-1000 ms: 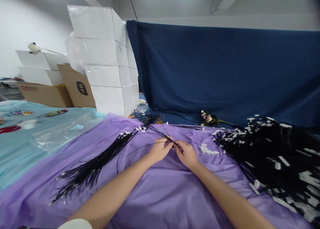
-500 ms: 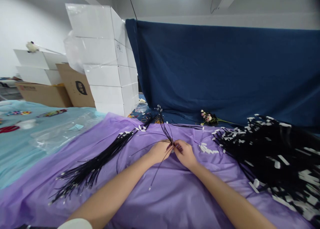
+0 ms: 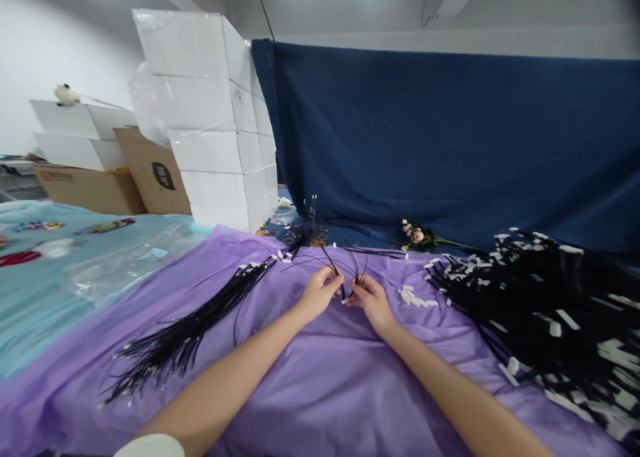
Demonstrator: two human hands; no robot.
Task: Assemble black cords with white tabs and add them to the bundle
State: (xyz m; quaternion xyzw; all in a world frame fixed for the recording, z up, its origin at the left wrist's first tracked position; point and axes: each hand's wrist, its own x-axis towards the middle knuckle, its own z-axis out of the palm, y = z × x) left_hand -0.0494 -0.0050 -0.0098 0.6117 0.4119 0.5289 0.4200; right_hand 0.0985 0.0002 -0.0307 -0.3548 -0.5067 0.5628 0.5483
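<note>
My left hand [image 3: 318, 294] is closed, its thumb and fingers pinching thin black cords [image 3: 329, 260] that rise away from me toward white tips. My right hand [image 3: 373, 304] is closed close beside it, also gripping black cords, which fan upward above the fingers. Between the two hands the cords bend down to a small white end [image 3: 345, 301]. To the left, a long bundle of black cords [image 3: 210, 317] with white ends lies on the purple cloth [image 3: 310, 404]. Small white pieces [image 3: 416, 298] lie in a cluster right of my right hand.
A large heap of black cords with white tags [image 3: 535, 290] spreads over the right side. Behind lie artificial flowers [image 3: 417, 234]. Stacked white boxes [image 3: 210, 150] and a blue curtain [image 3: 440, 137] stand at the back. A clear plastic bag [image 3: 130, 264] lies on the left.
My hands have moved slightly apart, and the cords now bend between them. The cord end that hung down toward me below my hands no longer shows there.
</note>
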